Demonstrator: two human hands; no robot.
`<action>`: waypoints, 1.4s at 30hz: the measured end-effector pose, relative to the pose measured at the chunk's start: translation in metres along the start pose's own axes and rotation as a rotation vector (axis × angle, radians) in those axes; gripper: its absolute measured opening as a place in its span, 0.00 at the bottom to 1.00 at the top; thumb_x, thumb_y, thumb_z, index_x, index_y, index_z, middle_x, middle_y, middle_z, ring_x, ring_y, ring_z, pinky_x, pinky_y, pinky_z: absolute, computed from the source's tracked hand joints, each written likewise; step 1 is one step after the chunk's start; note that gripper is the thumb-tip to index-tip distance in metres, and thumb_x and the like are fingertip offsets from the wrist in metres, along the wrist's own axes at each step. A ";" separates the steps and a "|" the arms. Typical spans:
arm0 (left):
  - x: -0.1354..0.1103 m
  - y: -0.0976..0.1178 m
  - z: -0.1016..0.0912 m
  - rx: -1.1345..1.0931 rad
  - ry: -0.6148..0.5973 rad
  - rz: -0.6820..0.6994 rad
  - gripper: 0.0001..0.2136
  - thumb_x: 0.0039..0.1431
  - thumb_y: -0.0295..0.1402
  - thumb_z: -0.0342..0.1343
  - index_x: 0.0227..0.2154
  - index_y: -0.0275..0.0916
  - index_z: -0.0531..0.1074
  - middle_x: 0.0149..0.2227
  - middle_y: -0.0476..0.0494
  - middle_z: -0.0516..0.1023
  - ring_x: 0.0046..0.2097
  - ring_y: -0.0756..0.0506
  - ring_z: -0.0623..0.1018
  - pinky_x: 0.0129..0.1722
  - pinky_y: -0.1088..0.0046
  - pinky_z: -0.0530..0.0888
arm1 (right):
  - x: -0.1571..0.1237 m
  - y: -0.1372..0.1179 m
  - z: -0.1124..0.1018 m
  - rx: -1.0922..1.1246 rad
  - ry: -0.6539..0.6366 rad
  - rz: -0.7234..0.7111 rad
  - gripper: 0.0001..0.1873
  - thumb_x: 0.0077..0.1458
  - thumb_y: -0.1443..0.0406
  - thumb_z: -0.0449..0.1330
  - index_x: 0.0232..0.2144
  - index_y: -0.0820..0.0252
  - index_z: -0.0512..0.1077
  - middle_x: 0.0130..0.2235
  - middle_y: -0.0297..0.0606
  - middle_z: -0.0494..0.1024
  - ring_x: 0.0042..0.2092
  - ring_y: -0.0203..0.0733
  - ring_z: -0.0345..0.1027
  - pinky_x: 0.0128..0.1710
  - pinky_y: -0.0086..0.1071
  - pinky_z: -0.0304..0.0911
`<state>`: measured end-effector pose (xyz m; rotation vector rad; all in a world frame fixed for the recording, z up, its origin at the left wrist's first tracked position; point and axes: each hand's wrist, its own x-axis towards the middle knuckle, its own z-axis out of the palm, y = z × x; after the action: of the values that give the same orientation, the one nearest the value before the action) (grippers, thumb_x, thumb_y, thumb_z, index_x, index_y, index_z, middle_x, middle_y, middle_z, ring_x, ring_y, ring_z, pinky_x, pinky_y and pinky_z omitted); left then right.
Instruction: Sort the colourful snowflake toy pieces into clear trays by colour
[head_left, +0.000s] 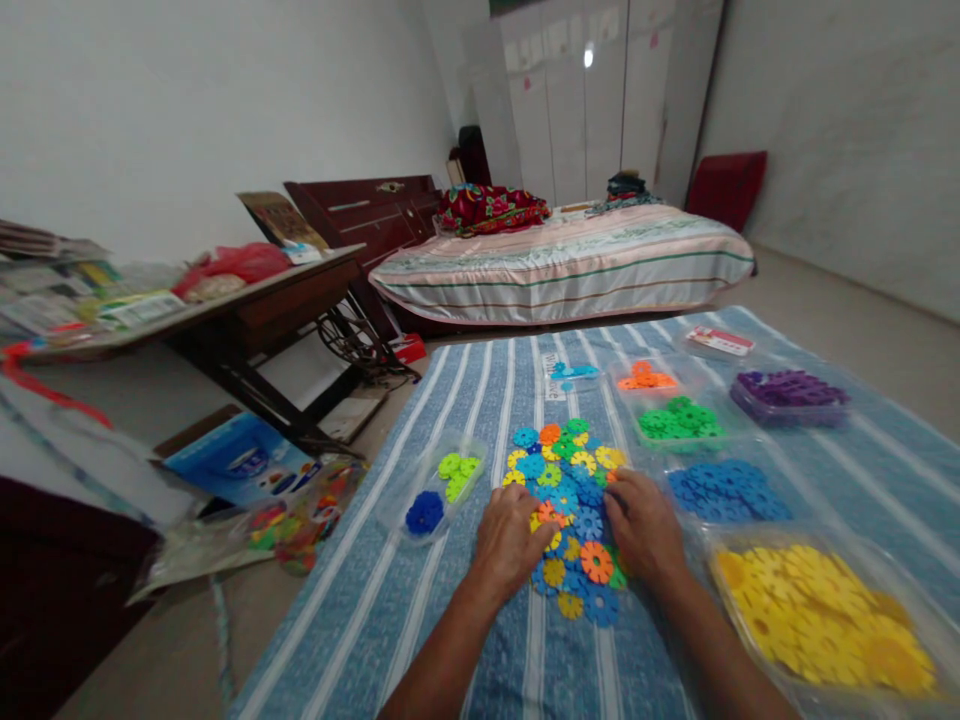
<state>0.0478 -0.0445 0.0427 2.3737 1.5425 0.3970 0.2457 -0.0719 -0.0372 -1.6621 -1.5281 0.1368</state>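
Observation:
A loose pile of toothed plastic discs (589, 522), in blue, yellow, orange and green, lies on the striped cloth in front of me. My left hand (510, 540) rests at the pile's left side, thumb and fingers apart around an orange disc (553, 514) lying among the others. On the right side, my right hand (645, 528) touches the pile with its fingers curled in; whatever they may hold is hidden. To the left stands a clear tray (397, 515) with dark blue discs (425, 512) and lime green discs (459, 473) in separate parts.
Clear boxes on the right hold yellow discs (817, 615), blue discs (727, 491), green discs (681, 419), orange discs (646, 378) and purple discs (791, 389). Light blue pieces (574, 371) lie at the back. Beyond are a bed (562, 265) and a cluttered desk (247, 292).

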 end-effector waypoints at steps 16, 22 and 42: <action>0.033 -0.003 -0.021 -0.582 -0.003 -0.364 0.07 0.44 0.35 0.54 0.18 0.39 0.65 0.15 0.54 0.67 0.21 0.51 0.68 0.23 0.76 0.62 | 0.005 -0.007 0.003 0.039 0.025 0.017 0.11 0.58 0.67 0.53 0.33 0.60 0.76 0.46 0.46 0.76 0.50 0.48 0.67 0.53 0.42 0.61; 0.113 0.073 -0.037 -0.835 -0.044 -0.337 0.05 0.48 0.27 0.55 0.20 0.37 0.66 0.18 0.50 0.72 0.19 0.54 0.69 0.20 0.79 0.62 | 0.005 -0.006 0.004 0.049 0.027 0.014 0.10 0.58 0.67 0.54 0.33 0.58 0.76 0.45 0.45 0.76 0.49 0.47 0.67 0.51 0.40 0.62; 0.023 0.036 -0.021 -0.332 -0.226 0.030 0.06 0.49 0.32 0.54 0.22 0.38 0.74 0.20 0.52 0.69 0.26 0.50 0.69 0.27 0.75 0.61 | 0.006 -0.001 0.000 0.023 0.002 0.025 0.13 0.58 0.66 0.52 0.34 0.60 0.77 0.46 0.46 0.76 0.50 0.47 0.67 0.53 0.41 0.61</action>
<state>0.0792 -0.0356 0.0774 2.1053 1.2352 0.3472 0.2461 -0.0672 -0.0340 -1.6631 -1.4996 0.1654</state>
